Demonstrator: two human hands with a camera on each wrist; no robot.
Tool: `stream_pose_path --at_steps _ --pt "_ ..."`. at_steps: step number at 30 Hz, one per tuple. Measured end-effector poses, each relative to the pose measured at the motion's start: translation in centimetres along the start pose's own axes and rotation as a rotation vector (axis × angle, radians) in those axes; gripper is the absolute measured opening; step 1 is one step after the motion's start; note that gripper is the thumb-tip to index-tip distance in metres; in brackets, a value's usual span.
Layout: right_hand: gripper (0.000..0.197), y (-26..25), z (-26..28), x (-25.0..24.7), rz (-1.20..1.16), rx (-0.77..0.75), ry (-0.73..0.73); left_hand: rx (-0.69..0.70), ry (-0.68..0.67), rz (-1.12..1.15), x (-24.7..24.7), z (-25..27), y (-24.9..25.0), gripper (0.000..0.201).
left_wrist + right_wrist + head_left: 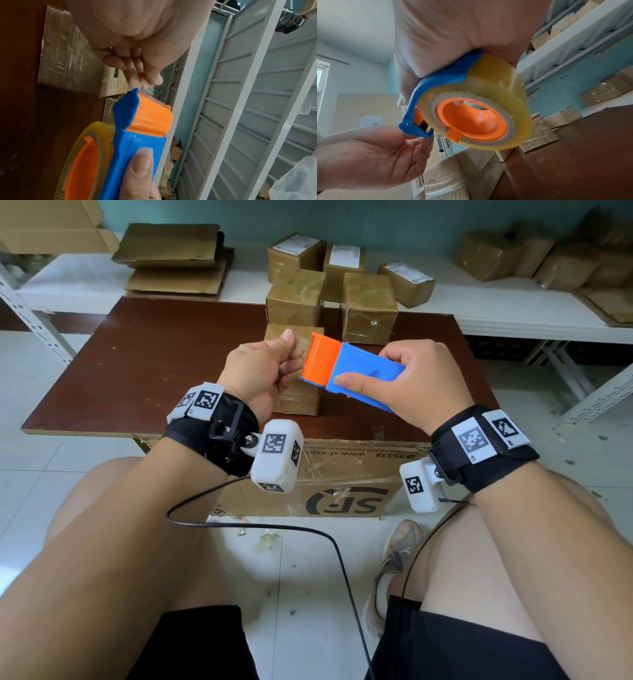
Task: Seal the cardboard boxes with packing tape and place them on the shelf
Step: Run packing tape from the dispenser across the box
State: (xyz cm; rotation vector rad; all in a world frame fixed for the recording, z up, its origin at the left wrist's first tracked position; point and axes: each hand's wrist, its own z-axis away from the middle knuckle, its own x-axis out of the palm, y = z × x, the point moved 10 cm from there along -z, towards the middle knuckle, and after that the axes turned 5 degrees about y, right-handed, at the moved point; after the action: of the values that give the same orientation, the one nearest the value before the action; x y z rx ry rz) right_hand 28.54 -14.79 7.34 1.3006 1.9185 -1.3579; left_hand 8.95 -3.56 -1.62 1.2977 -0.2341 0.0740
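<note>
Two hands work one tool above the brown surface (144,364): the right hand (416,385) is wrapped around the blue body of the tape dispenser (356,371), thumb flat on its side, while the left hand (263,371) pinches the free end of the tape (147,90) right at the orange serrated cutter. The yellowish tape roll (489,93) sits on its orange hub under the right palm. Directly below, the nearest cardboard box (298,398) stands on the surface, with two more boxes (370,306) behind it and others already on the white shelf (496,302) beyond.

The step in hand looks like freeing a starting tab of tape. To do it well, the left thumb and forefinger should hold only the very edge, so little adhesive is spoiled, and draw the strip straight out in line with the roll, not sideways, or it may split or fold on itself. The fingertips should stay clear of the cutter's teeth. The right hand should let the roll turn freely instead of braking it. The drawn tab then wants to go down over the box's side, ahead of the top seam, for a firm anchor.
</note>
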Motion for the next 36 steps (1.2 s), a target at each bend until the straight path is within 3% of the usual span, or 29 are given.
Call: stream_pose_path --at_steps 8,15,20,26,36 --pt "0.08 0.8 0.3 -0.2 0.07 0.007 0.01 -0.024 0.081 0.07 -1.3 -0.4 -0.2 0.019" --pt "0.083 3.0 -0.1 -0.3 0.16 0.094 0.054 0.232 -0.007 -0.102 0.7 2.3 2.2 0.012" --pt "0.08 3.1 -0.6 -0.2 0.176 0.131 0.092 0.415 0.047 -0.074 1.6 3.1 3.2 0.008" --pt "0.086 3.3 -1.4 0.1 0.206 0.202 0.149 0.433 0.2 -0.034 2.0 3.2 2.8 0.008" --pt "0.084 4.0 -1.7 0.3 0.197 0.237 0.187 0.54 0.256 -0.181 3.1 2.5 3.4 0.008"
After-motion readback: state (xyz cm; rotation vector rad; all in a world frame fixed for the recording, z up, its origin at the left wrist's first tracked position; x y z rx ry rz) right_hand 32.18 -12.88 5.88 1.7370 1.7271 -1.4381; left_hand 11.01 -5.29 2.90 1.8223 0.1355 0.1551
